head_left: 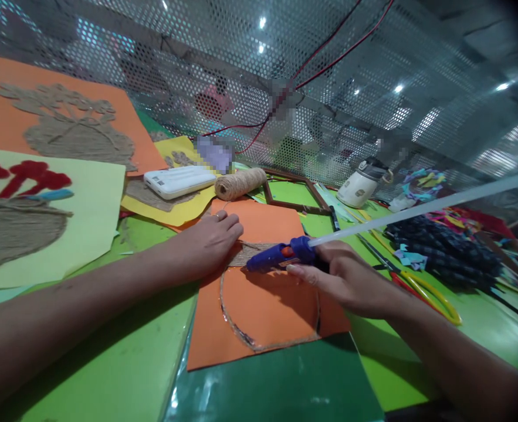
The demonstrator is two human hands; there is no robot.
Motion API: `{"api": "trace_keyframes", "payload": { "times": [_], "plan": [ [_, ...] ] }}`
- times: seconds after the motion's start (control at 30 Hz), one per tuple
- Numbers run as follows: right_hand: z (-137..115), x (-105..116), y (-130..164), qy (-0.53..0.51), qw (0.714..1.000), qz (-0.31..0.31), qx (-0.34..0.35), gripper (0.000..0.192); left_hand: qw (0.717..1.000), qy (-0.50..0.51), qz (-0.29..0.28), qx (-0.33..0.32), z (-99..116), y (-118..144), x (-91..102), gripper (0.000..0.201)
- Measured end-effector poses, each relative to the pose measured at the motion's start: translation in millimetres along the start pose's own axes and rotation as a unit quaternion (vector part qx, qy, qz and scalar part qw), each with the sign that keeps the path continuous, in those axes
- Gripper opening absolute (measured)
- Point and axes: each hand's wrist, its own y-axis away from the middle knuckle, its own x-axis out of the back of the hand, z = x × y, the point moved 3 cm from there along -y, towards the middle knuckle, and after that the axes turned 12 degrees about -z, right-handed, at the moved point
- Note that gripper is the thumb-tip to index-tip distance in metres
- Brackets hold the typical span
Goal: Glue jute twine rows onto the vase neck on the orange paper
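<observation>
My right hand grips a blue hot glue gun, with a long translucent glue stick jutting from its back. The gun's nozzle points down-left, close to a band of jute twine on an orange sheet. Beside that band, my left hand rests with curled fingers on the twine; its fingertips are partly hidden. Below the band, a twine outline curves over the sheet like a rounded pot. A roll of jute twine lies just beyond my left hand.
Under the orange sheet is a dark green board. Twine pot pictures on an orange card and a pale yellow card lie left. A white power bank, brown frame, yellow-handled scissors and white bottle are around.
</observation>
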Motion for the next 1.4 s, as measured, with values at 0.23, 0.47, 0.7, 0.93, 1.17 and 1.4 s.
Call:
{"api": "trace_keyframes", "payload": {
  "times": [0.23,0.47,0.7,0.93,1.17,1.4],
  "plan": [
    [5.0,9.2,7.9,0.023,0.999,0.012,-0.045,0.035,1.0,0.004,0.0,0.005,0.1,-0.6,0.6,0.02],
    [-5.9,-1.8,0.0,-0.018,1.0,0.007,0.004,0.03,1.0,-0.031,-0.001,0.0,-1.8,-2.6,-3.9,0.019],
    [-7.2,1.2,1.9,0.008,1.0,0.018,0.006,0.034,1.0,-0.016,-0.003,-0.004,-0.9,-2.1,-1.9,0.019],
    [-0.1,6.4,5.1,0.024,0.999,0.009,-0.037,0.035,0.999,-0.038,-0.003,-0.009,-1.1,-2.1,-2.0,0.019],
    [0.2,4.3,1.0,-0.005,0.999,0.006,-0.032,0.027,0.999,-0.05,-0.004,-0.016,-1.2,-2.2,-1.9,0.019],
    [-1.5,0.2,-2.9,-0.007,1.0,0.011,-0.02,0.032,0.998,-0.052,-0.021,-0.007,-0.3,-2.2,-2.2,0.02]
  ]
}}
